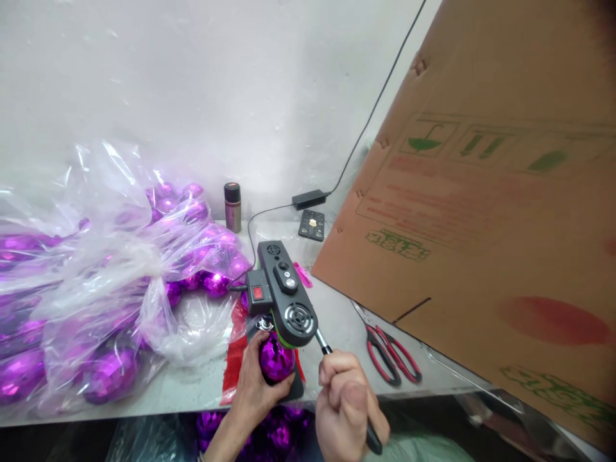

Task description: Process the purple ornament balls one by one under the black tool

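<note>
My left hand (258,378) is closed around a shiny purple faceted ball (277,359), held under the front end of a black bench machine (294,308) with round vents and a red switch (258,292). The ball's top lies beneath the machine's head, so the contact there is hidden. My right hand (347,404) wraps round the black handle of a metal lever (323,340) that comes out of the machine's right side. A red cloth (233,372) lies under the machine's base.
Clear plastic bags of purple balls (110,375) cover the left side. Red-handled scissors (392,356) lie right, below a leaning cardboard box (481,212). Behind stand a bottle (233,215), a power adapter (309,199) and a small dark card (312,225). More balls (279,436) sit below the table edge.
</note>
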Demonstrator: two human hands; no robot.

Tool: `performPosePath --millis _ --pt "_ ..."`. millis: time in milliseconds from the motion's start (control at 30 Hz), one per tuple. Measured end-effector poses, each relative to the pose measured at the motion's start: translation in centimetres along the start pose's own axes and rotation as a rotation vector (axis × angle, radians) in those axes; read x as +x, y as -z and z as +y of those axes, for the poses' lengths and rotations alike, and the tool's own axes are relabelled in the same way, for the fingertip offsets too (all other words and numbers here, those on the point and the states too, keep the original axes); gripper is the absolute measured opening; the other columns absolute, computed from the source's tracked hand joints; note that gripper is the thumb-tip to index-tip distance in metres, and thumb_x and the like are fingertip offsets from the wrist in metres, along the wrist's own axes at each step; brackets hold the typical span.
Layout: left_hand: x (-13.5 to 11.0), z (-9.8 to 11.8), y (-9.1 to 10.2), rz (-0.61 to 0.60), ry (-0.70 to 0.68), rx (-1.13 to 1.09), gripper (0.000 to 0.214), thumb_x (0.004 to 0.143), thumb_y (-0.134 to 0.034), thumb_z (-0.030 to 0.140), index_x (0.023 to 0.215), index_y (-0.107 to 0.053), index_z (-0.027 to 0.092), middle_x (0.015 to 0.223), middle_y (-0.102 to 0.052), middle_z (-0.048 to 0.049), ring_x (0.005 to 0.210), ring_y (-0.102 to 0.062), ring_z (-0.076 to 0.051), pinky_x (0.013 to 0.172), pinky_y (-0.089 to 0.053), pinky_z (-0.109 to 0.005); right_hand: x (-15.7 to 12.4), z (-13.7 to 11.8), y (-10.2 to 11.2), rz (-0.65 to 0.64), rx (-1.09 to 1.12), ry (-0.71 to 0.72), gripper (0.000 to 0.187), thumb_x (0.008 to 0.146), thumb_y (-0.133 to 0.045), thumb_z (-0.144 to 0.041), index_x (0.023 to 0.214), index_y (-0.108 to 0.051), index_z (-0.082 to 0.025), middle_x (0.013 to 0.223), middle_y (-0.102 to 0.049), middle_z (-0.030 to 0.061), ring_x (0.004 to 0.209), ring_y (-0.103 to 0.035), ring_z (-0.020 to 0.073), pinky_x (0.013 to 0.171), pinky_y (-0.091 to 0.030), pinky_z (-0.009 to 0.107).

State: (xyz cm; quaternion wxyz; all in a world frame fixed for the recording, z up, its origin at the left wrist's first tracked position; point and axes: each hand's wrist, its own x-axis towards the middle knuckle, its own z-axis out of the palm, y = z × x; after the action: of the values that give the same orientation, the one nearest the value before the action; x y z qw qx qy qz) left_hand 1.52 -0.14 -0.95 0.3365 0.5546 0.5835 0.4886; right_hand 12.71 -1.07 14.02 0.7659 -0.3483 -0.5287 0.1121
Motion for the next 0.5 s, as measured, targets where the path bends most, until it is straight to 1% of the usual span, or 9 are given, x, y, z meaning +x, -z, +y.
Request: performPosePath --millis 333,500 --pt "0.2 -0.1 -0.2 0.01 -0.042 0.002 0.078 0.067 -0.085 0.037 0.137 -0.058 0.018 0.138 -0.071 -0.0198 0.131 -0.069 -0.043 0.116 -0.052 -0.068 -1.1 1.0 0.4 0.011 0.004 -0.031 0.052 0.115 -0.043 -0.032 0.064 -0.046 -0.022 0.066 -0.051 -0.0043 0.056 -0.048 0.0101 0.054 -0.036 0.028" --pt "0.2 -0.1 -0.2 0.023 -0.054 0.011 0.077 0.066 -0.085 0.034 0.137 -0.06 0.018 0.137 -0.072 -0.0186 0.131 -0.07 -0.042 0.115 -0.054 -0.067 -1.4 1.1 0.3 0.056 0.001 -0.055 0.052 0.114 -0.044 -0.032 0.063 -0.047 -0.022 0.065 -0.05 -0.0035 0.056 -0.048 0.0114 0.054 -0.037 0.028"
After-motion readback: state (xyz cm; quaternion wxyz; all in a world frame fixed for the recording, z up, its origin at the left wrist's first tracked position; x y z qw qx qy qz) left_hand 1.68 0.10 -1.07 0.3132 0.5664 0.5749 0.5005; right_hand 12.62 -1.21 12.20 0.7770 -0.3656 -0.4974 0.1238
